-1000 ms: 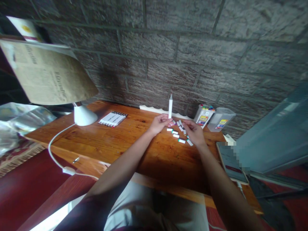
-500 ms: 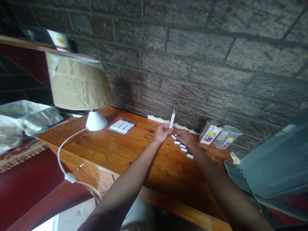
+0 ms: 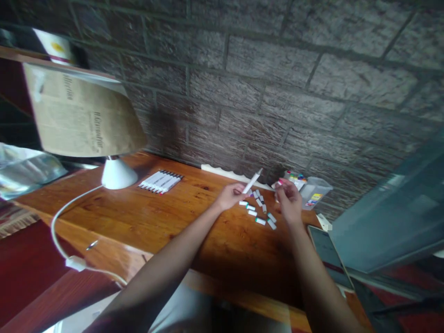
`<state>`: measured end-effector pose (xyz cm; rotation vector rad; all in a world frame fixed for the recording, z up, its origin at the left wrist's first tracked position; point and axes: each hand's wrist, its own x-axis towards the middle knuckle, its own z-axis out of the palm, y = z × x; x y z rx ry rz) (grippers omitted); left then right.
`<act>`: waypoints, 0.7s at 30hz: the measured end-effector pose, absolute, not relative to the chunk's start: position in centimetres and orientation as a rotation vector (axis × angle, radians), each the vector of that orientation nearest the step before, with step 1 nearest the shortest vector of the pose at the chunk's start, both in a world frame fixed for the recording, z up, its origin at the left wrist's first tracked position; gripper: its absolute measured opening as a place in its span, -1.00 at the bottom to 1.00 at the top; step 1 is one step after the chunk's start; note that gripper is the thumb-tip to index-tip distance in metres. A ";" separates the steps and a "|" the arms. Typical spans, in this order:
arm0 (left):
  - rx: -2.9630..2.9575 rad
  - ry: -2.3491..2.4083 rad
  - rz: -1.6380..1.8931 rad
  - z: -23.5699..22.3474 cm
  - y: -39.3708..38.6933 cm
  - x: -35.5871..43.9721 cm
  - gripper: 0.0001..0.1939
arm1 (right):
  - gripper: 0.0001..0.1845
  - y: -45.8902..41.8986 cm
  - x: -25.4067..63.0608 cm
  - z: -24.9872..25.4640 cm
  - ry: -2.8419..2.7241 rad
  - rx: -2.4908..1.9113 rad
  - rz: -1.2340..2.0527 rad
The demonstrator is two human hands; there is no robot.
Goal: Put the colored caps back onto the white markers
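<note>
My left hand (image 3: 229, 196) is closed round the lower end of an uncapped white marker (image 3: 252, 181), its bare tip slanting up to the right. To its right, my right hand (image 3: 290, 198) is raised with fingers pinched on a small cap with a pinkish-red end (image 3: 280, 181). Several loose white marker caps (image 3: 260, 221), some with green ends, lie scattered on the wooden desk between and below the hands. Farther left, a row of white markers (image 3: 161, 181) lies side by side.
A lamp with a white base (image 3: 119, 174) stands at the left, its white cord (image 3: 57, 217) hanging over the desk edge. At the right back are a clear plastic box (image 3: 317, 188) and a marker-filled box (image 3: 294, 176), partly behind my right hand. A tablet-like device (image 3: 329, 252) lies at the right edge.
My right hand has moved right and up from the caps, with the pinkish-red cap in its fingers. The marker in my left hand now leans further right. The view has shifted to the right.
</note>
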<state>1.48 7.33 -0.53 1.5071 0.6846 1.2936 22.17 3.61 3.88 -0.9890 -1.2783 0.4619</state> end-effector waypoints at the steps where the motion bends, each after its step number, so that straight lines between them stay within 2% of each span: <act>1: 1.569 0.704 1.277 -0.5 7.2 1.7 -0.62 | -0.57 3.3 22.4 4.3 -1.212 -0.961 0.488; 10: 1.911 0.827 1.158 -1.1 6.5 2.3 -0.78 | -0.63 2.9 22.9 5.5 -1.082 -0.837 0.594; 15: 2.004 0.866 1.182 -1.1 6.5 2.3 -0.79 | -0.62 2.9 23.2 5.5 -1.213 -0.877 0.636; 21: 1.994 0.893 1.210 -0.9 6.3 2.3 -0.79 | -0.59 2.8 23.7 5.6 -1.112 -0.931 0.505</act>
